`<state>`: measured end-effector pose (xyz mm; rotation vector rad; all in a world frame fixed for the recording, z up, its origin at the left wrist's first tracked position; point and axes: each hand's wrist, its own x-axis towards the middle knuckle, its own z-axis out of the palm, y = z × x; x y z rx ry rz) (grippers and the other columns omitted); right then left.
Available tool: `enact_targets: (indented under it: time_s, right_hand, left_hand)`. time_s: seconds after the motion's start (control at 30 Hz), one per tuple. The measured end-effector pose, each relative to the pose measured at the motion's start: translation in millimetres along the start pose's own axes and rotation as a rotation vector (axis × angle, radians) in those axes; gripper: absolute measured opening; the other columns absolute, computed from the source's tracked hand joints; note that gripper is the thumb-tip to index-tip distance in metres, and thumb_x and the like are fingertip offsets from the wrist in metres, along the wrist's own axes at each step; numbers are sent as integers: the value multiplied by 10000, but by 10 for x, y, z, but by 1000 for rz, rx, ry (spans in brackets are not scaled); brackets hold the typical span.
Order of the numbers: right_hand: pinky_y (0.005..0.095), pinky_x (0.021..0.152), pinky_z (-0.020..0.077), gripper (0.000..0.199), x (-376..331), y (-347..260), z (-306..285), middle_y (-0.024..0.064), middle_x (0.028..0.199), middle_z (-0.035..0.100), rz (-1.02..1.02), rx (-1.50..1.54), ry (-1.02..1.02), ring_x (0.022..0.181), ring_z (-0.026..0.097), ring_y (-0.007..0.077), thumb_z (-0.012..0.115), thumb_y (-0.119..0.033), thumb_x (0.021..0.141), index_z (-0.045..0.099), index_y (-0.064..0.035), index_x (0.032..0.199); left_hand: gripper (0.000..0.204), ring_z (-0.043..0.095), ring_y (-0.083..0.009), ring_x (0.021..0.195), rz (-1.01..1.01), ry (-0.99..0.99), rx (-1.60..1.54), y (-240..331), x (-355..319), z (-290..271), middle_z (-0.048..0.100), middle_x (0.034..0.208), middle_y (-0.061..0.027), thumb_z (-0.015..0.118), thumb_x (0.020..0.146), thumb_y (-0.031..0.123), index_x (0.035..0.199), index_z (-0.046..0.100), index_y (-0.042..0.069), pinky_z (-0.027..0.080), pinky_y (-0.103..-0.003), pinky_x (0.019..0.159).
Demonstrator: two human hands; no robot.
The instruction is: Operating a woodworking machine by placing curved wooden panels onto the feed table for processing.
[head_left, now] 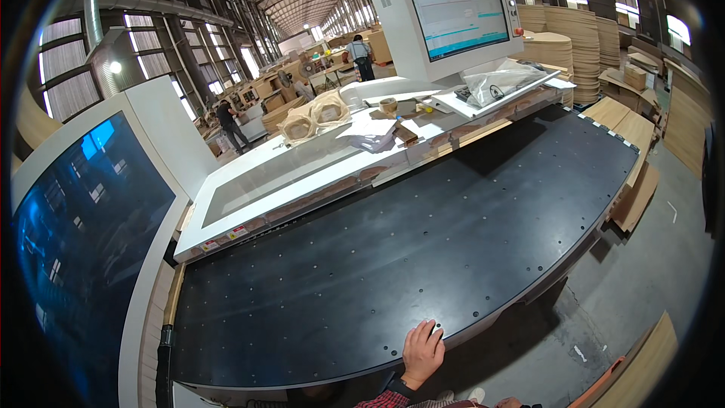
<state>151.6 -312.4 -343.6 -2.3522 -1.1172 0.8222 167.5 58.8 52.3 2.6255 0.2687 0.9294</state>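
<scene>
My left hand (423, 351) rests on the front edge of a long dark table (340, 287) dotted with small holes. Its fingers are stretched out over the surface and hold nothing. A dark band circles the wrist, below which a red plaid sleeve shows. At the lower rim, right of my shoes (476, 394), a small part of my right hand (510, 403) shows, its fingers too cut off to read.
Behind the table runs a white machine ledge (264, 181) bearing papers (368, 134), a tape roll (388, 106) and a plastic bag (498, 83). A monitor (461, 21) stands above it. A dark-windowed machine housing (91, 257) is on the left. Wooden boards (642, 366) lean at lower right. Two people work farther back.
</scene>
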Motion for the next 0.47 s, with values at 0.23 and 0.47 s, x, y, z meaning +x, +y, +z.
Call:
enact_targets:
  time_s: [0.23,0.47]
  right_hand:
    - [439,654,461,190,-49,-195,-195,197,736,596,123,73,-68,698,584,338,474,-163,691,634,-62,686]
    - [440,652,455,188,-33,-92,-120,188,738,598,-14,-5,-56,698,582,335,493,-190,686,641,-76,695]
  left_hand:
    - [220,481,-263,1054,-1,5,-7,-18,-19,9,539,1085,-77,589,687,135,902,609,93,356,-402,890]
    - [216,482,-263,1053,-2,12,-13,2,0,5,540,1082,-78,586,687,131,897,611,89,357,-400,891]
